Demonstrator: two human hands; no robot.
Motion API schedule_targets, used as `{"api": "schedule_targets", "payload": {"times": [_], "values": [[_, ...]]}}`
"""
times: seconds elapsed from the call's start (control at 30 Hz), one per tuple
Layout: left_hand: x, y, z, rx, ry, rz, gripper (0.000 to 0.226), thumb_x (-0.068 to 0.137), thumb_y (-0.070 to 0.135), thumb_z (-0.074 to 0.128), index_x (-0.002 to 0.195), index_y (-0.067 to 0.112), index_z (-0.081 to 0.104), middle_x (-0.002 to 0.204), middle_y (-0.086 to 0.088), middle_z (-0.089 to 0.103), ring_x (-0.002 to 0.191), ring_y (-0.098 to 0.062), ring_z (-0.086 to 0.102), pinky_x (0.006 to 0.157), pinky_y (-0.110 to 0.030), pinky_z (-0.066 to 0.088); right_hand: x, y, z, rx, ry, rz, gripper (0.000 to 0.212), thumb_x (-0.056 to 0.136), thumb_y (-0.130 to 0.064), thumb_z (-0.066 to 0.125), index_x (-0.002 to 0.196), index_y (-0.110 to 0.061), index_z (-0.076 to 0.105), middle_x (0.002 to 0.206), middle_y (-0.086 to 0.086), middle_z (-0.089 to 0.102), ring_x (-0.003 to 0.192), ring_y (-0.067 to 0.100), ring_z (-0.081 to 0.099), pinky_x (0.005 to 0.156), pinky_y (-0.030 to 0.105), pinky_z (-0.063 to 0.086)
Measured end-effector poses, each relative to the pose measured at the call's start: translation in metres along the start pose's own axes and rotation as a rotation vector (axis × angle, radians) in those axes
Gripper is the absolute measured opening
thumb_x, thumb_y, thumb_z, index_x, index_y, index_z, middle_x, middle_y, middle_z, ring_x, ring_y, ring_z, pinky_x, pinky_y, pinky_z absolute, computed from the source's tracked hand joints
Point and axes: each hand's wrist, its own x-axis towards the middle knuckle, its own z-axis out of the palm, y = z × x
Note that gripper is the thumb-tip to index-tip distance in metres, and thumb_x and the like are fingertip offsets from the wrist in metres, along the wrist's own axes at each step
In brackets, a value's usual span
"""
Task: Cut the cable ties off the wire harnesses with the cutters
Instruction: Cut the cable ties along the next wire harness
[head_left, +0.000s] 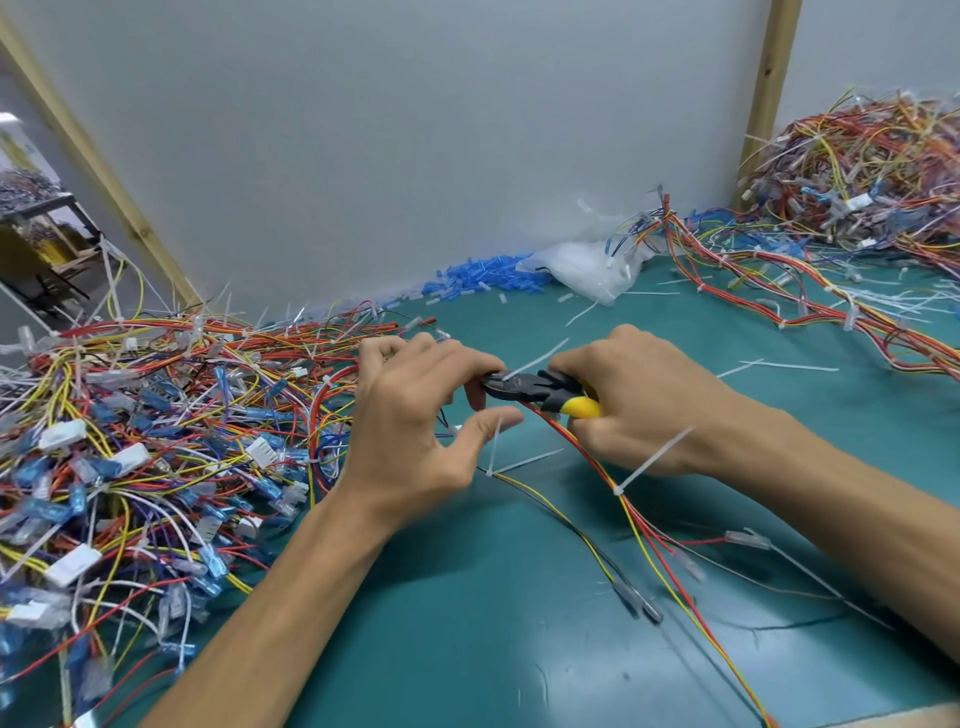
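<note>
Count: 2 hands, 1 pair of cutters, 3 white cable ties standing up near the hands, 2 harness piles, 2 wooden posts, 1 bag. Both hands meet at mid-mat, forearms coming in from the lower edge. The right hand (639, 405) is wrapped round the yellow handles of the cutters (535, 389), knuckles up; the black head points left. The left hand (415, 415) has its fingers curled down onto the wire harness (550, 425) right at the cutter nose, pinching it as far as can be seen, with the thumb stretched out below and apart from them. The cutter jaws sit at the base of the first cable tie (537, 357), whose thin tail slants up to the right; whether it is cut through cannot be told. The harness, thin red, orange and yellow wires, runs from the cutters down to the right across the green mat (493, 649). The second tie (655, 460) is cinched on it below the right wrist; the third tie (491, 472) sits on a yellow-and-black branch under the left thumb. The left pile (156, 441) is a tangle with white plugs and clear blue terminal sleeves. The far pile (857, 166) is heaped at the right. Loose blue sleeves (478, 280) lie along the wall by a crumpled clear plastic bag (587, 270). Cut tie tails (789, 366) lie scattered. The wooden posts (763, 98) frame the grey panel.
</note>
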Motion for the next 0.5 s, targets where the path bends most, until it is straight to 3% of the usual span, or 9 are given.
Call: {"api": "schedule_targets", "payload": {"times": [0.23,0.37,0.5], "values": [[0.0033,0.0069,0.0018,-0.007,0.070,0.001,0.028,0.096,0.043,0.069,0.092,0.016,0.074,0.079,0.017,0.055,0.069,-0.014,0.048,0.082,-0.040,0.031,0.0005,0.0007,-0.0052,-0.105,0.058,-0.077,0.020,0.069,-0.036,0.046,0.074,-0.017,0.048,0.059,0.006,0.046,0.065,0.038,0.045,0.055,0.041,0.039],[0.0026,0.0068,0.0020,-0.015,0.082,0.006,0.029,0.097,0.042,0.066,0.090,0.014,0.073,0.078,0.017,0.051,0.068,-0.015,0.048,0.081,-0.041,0.031,0.0013,-0.0015,-0.0040,-0.078,0.031,-0.079,0.017,0.072,-0.032,0.051,0.077,-0.015,0.053,0.060,0.008,0.048,0.067,0.038,0.046,0.057,0.044,0.043],[0.0018,0.0066,0.0011,-0.020,0.077,-0.010,0.031,0.097,0.043,0.067,0.090,0.014,0.074,0.077,0.010,0.060,0.069,-0.017,0.051,0.081,-0.044,0.033,0.0015,-0.0010,-0.0029,-0.079,0.009,-0.068,0.015,0.074,-0.031,0.054,0.078,-0.016,0.054,0.060,0.007,0.048,0.067,0.037,0.046,0.058,0.044,0.044]]}}
